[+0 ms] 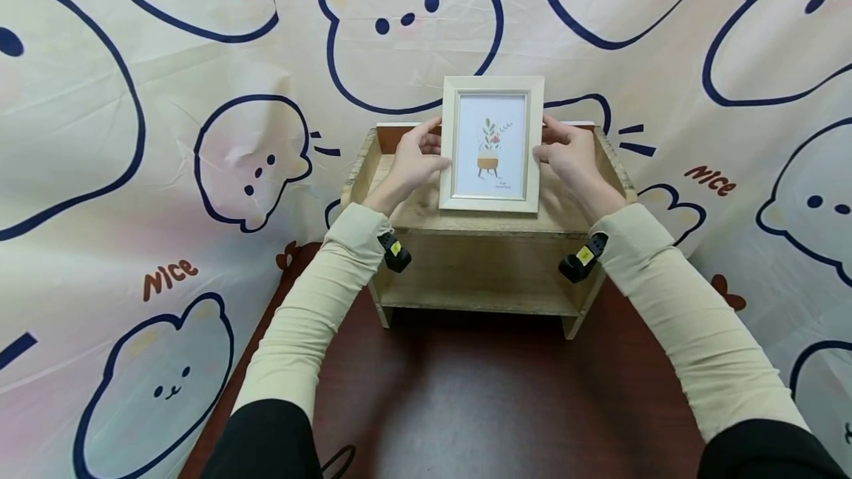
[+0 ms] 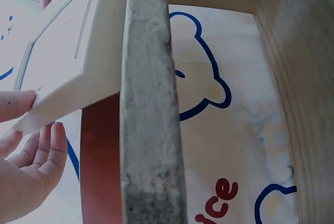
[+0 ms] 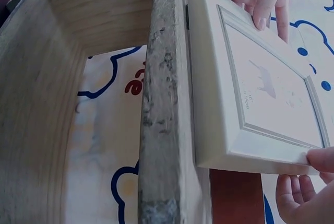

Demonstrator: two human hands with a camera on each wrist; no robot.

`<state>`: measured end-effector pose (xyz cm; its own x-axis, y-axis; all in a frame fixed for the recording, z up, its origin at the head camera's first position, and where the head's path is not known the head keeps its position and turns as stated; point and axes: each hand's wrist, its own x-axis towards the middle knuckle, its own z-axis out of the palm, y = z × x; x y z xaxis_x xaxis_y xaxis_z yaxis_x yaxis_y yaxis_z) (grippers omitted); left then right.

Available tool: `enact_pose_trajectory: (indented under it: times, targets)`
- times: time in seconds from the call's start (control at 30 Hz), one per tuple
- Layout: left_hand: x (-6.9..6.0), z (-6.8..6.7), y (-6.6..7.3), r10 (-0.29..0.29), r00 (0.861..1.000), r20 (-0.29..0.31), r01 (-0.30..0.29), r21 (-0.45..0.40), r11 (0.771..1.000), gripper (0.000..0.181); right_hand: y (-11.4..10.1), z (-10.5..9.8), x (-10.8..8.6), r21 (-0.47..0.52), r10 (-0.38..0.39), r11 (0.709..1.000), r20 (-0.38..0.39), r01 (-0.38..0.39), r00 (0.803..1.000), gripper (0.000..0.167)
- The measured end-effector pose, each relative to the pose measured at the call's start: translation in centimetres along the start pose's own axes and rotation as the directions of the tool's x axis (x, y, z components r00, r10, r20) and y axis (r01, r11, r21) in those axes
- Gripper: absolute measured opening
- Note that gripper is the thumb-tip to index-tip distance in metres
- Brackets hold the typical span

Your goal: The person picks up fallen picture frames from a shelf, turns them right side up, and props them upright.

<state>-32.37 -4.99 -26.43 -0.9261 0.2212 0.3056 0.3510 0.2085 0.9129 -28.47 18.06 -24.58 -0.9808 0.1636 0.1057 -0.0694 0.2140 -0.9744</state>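
A cream picture frame (image 1: 492,203) with a potted-plant print stands upright, facing the camera, on the upper board of a wooden shelf unit (image 1: 479,272). My left hand (image 1: 416,161) holds its left side, thumb at the front edge and fingers toward the back. My right hand (image 1: 574,161) grips the right side in the same way. In the left wrist view, the thumb and fingers of the left hand (image 2: 31,166) pinch the frame's edge (image 2: 57,96). In the right wrist view, the right hand (image 3: 308,192) pinches the near edge of the frame (image 3: 209,93).
The shelf unit has raised side walls and a lower shelf (image 1: 479,300), and stands on a dark red-brown surface (image 1: 506,398). A cloth printed with bears (image 1: 253,161) hangs behind and at both sides. A black cable (image 1: 342,460) lies at the lower left.
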Motion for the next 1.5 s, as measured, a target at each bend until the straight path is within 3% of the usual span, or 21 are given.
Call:
enact_pose_trajectory:
  times: [0.27,0.4,0.5,0.6,0.73,0.83,0.97,1.13,1.5]
  targets:
    - [0.0,0.1,0.1,-0.005,1.000,-0.025,0.005,-0.023,1.000,0.069,-0.1,0.4,-0.1,0.021,-0.045,0.999,-0.060,0.046,0.997,0.061]
    - [-0.1,0.1,0.1,-0.034,0.999,-0.034,0.031,-0.073,0.997,0.066,0.1,0.4,-0.2,0.032,-0.063,0.997,-0.075,0.066,0.995,0.060]
    - [-0.2,0.0,0.0,-0.050,0.998,-0.030,0.046,-0.121,0.992,0.059,0.1,0.5,-0.3,0.062,-0.064,0.996,-0.080,0.069,0.995,0.059]
    - [-0.2,-0.1,0.0,-0.039,0.999,-0.015,0.037,-0.128,0.991,0.052,0.2,0.4,-0.3,0.168,-0.052,0.984,-0.076,0.064,0.996,0.057]
    - [-0.3,-0.3,0.0,-0.018,1.000,0.003,0.018,-0.131,0.991,0.052,0.4,0.2,-0.4,0.312,-0.015,0.950,-0.036,0.026,0.999,0.050]
    - [-0.5,-0.6,-0.1,-0.020,1.000,0.020,0.023,-0.141,0.990,0.053,0.6,0.0,-0.6,0.342,0.025,0.939,0.012,-0.028,1.000,0.045]
    - [-0.8,-0.9,-0.2,-0.061,0.995,0.078,0.072,-0.148,0.986,0.059,0.9,-0.2,-0.8,0.339,0.071,0.937,0.060,-0.087,0.996,0.040]
    - [-1.0,-1.1,-0.4,-0.081,0.985,0.153,0.105,-0.153,0.983,0.070,1.1,-0.4,-1.1,0.333,0.064,0.939,0.080,-0.087,0.995,0.036]
    - [-1.2,-1.3,-0.3,-0.052,0.990,0.135,0.071,-0.143,0.987,0.074,1.1,-1.0,-1.0,0.338,0.053,0.937,0.112,-0.088,0.992,0.032]
